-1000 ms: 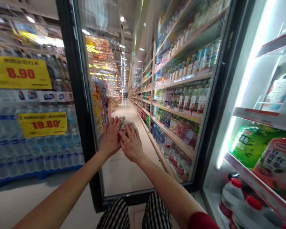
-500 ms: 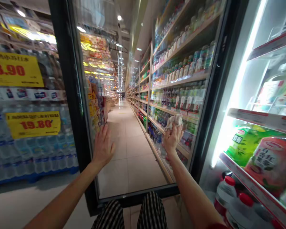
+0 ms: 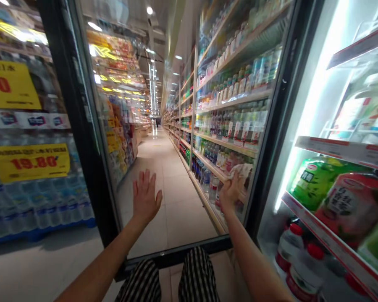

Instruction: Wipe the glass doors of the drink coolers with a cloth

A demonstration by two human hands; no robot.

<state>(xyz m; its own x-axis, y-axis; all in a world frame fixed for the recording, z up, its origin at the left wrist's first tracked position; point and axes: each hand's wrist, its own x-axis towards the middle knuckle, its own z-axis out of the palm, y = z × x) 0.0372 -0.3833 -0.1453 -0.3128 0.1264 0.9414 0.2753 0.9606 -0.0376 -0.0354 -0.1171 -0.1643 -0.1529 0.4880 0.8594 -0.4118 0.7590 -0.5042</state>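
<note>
An open glass fridge door (image 3: 164,105) with a black frame stands in front of me. My left hand (image 3: 145,197) lies flat on the glass with its fingers spread and straight, holding nothing. My right hand (image 3: 231,192) presses a crumpled whitish cloth (image 3: 243,171) against the glass near the door's right edge, fingers closed on the cloth. Both forearms reach forward from the bottom of the view.
The lit fridge interior at the right holds green and red drink packs (image 3: 327,188) and red-capped white jugs (image 3: 296,256). Yellow price signs (image 3: 28,161) hang over stacked water bottles at the left. My striped trousers (image 3: 173,279) show below. A shop aisle runs behind the glass.
My hands, together on the cloth a second ago, have parted. The right hand carried the cloth rightward, then down the glass. The left hand shifted slightly right. The view turned left.
</note>
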